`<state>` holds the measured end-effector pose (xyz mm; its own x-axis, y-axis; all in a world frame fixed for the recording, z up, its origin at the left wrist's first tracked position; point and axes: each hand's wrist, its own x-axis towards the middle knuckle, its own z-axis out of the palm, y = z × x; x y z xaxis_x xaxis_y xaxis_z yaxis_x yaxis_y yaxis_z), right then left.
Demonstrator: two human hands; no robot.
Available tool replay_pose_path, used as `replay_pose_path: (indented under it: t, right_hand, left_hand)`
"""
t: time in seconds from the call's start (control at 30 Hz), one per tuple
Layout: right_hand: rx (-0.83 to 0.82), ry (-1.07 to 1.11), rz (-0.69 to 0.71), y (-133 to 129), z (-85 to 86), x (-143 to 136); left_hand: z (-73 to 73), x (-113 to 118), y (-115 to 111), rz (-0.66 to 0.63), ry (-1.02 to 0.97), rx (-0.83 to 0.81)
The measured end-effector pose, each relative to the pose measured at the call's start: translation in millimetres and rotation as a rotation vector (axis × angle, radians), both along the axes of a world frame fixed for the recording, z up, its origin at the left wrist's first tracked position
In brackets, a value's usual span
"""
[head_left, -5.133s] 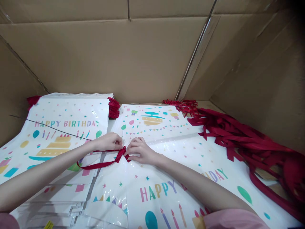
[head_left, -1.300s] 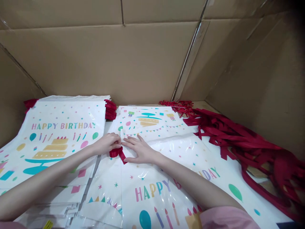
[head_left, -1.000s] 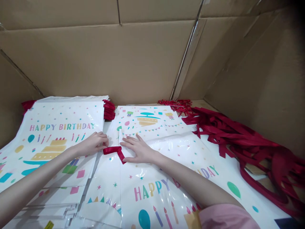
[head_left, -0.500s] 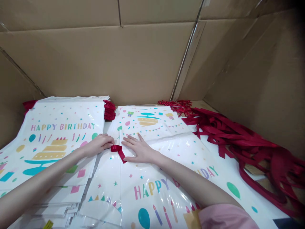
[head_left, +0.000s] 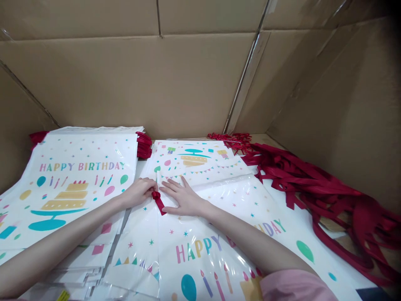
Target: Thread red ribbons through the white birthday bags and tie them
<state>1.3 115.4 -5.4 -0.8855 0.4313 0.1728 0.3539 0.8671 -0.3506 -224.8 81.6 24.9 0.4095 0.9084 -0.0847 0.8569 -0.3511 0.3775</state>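
Observation:
My left hand [head_left: 141, 192] is closed, its fingertips pinching a short red ribbon [head_left: 159, 204] near the edge of a glossy printed sheet. Flat on that birthday-print sheet [head_left: 203, 228], my right hand [head_left: 183, 198] lies with its fingers spread. The ribbon's lower tail rests beside my right thumb. Beneath the hands, the white sheet shows stars, candles and "HAPPY BIRTHDAY" lettering. A second printed sheet [head_left: 194, 161] lies further back with its cake picture upside down.
A stack of birthday-print sheets [head_left: 81, 152] stands at the left, with folded red ribbon [head_left: 144, 145] at its upper corner. Loose red ribbons [head_left: 300, 173] pile along the right, and a tangle of thin red strips [head_left: 232, 140] lies behind. Cardboard walls [head_left: 131, 79] rise around the back and sides.
My left hand has shifted slightly right, towards my right hand. The ribbon's open loop has drawn in to a small bunch. My right hand has stayed nearly still.

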Motion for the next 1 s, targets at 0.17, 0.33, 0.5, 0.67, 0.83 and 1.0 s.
replay_pose_path:
  t: [0.17, 0.33, 0.5, 0.67, 0.83, 1.0]
  right_hand:
    - [0.001, 0.001, -0.005, -1, -0.2, 0]
    - [-0.007, 0.01, -0.008, 0, -1.2, -1]
    - [-0.011, 0.023, -0.007, 0, -2.8, 0]
    - [0.002, 0.004, -0.008, 1, -1.4, -1]
    - [-0.017, -0.018, 0.0, 1, 0.2, -1]
    - [-0.039, 0.002, 0.005, 2, -1.5, 0]
  left_hand:
    - [-0.9, -13, -2, 0.019, 0.003, -0.017]
    - [-10.7, 3, -2, 0.083, -0.087, 0.009]
    - [-12.6, 0, 1, 0.035, -0.185, -0.052]
    - [-17.3, -4, 5, 0.069, -0.206, -0.022]
    - [-14.6, -1, 5, 0.039, -0.225, -0.027]
    - [5.8, -2, -13, -0.063, -0.176, 0.115]
